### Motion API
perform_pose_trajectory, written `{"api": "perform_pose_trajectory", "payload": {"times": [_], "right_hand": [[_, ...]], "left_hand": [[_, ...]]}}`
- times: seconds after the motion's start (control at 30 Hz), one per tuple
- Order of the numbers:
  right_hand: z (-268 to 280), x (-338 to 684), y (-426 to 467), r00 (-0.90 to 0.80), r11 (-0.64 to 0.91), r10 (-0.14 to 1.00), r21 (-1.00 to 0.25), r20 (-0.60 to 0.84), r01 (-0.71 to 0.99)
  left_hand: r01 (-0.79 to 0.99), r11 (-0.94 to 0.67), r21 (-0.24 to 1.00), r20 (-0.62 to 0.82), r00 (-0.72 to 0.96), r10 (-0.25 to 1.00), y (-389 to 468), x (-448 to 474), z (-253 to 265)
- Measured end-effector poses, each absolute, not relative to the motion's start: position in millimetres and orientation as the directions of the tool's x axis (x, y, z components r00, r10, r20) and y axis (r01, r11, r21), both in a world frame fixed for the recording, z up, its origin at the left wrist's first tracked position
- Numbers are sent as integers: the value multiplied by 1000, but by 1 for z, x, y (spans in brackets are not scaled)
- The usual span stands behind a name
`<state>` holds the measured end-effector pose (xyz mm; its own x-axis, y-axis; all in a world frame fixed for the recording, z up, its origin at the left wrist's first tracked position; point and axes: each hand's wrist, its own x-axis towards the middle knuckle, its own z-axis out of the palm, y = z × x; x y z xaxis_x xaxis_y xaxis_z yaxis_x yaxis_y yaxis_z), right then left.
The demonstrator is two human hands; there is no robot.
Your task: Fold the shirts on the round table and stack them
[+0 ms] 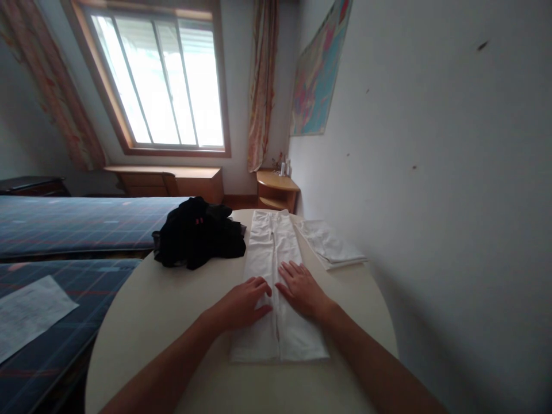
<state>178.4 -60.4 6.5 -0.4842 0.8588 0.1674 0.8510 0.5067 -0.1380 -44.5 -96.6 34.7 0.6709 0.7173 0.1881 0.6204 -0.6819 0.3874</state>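
Observation:
White trousers [263, 253] lie flat and lengthwise on a round cream table [172, 322], waistband at the far edge and both hems toward me. My right hand [301, 287] rests flat on the right leg, its fingers stretched out. Over the left leg is my left hand [248, 302], fingers a little curved and thumb apart, with nothing held. Whether its fingertips press on the cloth I cannot tell. Right of the trousers lies a folded white garment [332, 244]. A heap of black clothes [198, 236] sits at the table's far left.
Two plaid-covered mattresses [86, 221] stand left of the table, a printed sheet [32, 313] on the nearer one. A white wall [452, 230] runs close along the right. Beyond are a wooden desk [198, 183], a corner shelf [278, 182] and a window [159, 80].

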Motion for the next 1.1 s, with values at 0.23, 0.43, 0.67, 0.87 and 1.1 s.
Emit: {"api": "perform_pose_trajectory", "payload": {"times": [0.23,0.43,0.67,0.87,1.1], "right_hand": [[1,188,-147,-577,555,817,-279,1,784],[7,199,-194,-638,599,770,-336,-7,727],[4,178,-201,-479,478,875,-300,72,826],[6,155,-196,-399,409,912,-192,89,892],[27,167,-182,-434,430,899,-279,50,859]], "left_hand": [[522,-734,435,30,806,591,-135,-68,48],[535,-812,232,113,815,569,-173,-73,33],[567,-819,88,187,798,573,-173,-63,18],[616,-740,270,291,681,672,-166,-63,16],[566,-807,167,218,777,590,-164,-77,15]]}}
